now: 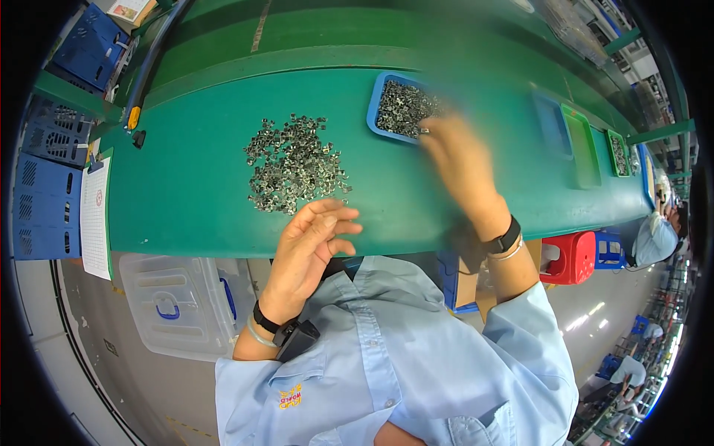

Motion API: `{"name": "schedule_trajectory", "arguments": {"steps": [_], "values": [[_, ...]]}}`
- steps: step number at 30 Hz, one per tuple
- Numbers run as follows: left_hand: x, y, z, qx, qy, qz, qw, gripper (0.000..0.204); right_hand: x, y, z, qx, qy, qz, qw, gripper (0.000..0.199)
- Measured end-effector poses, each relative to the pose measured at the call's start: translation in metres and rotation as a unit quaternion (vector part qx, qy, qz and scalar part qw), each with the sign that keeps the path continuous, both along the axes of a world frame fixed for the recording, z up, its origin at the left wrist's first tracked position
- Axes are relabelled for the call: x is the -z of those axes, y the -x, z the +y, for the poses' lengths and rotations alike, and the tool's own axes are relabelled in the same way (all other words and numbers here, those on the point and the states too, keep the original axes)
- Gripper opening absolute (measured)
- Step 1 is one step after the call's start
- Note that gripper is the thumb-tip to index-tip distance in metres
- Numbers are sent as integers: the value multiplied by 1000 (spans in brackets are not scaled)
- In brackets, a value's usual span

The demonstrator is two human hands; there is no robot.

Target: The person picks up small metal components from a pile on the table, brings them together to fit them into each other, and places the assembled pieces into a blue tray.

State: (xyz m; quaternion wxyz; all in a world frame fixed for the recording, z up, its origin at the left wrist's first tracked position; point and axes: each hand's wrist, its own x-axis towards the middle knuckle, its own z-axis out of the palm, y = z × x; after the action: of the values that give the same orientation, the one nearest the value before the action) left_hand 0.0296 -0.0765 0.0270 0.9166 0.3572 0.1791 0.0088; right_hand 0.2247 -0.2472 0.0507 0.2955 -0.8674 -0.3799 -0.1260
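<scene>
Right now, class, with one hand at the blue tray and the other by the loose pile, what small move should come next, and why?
Probably the right hand should close on a few parts at the blue tray. It is blurred at the tray's near edge, over the small metal parts, while the left hand waits open beside the loose pile on the green bench.

I'm looking down at a factory assembly line: a long green worktop (223, 215) strewn with small metal parts (294, 163), blue crates (44, 201) stacked alongside, and uniformed workers (654, 238) seated farther down.
</scene>
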Motion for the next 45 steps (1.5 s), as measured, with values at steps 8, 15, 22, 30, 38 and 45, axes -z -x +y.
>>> {"name": "schedule_trajectory", "arguments": {"steps": [8, 15, 22, 30, 38, 45], "values": [[4, -11, 12, -63, -2, -18, 998, 25, 16, 38, 58, -167, 58, 63, 982, 13], [8, -7, 15, -35, -11, -38, 999, 24, 15, 38, 53, -179, 31, 121, 976, 12], [-6, -21, 5, 35, -14, -29, 999, 22, -3, 51, 33, -240, -79, 114, 961, 15], [-11, -22, -10, 40, -5, -32, 999, 19, -5, 57, 19, -240, -105, 89, 961, 20], [-14, -17, -19, 37, 56, -30, 997, 17, -1, 68, 10, -226, -169, 88, 955, 21], [-9, -13, -23, 48, 150, -60, 986, 17, -4, 72, 9, -243, -198, 120, 942, 21]]}}
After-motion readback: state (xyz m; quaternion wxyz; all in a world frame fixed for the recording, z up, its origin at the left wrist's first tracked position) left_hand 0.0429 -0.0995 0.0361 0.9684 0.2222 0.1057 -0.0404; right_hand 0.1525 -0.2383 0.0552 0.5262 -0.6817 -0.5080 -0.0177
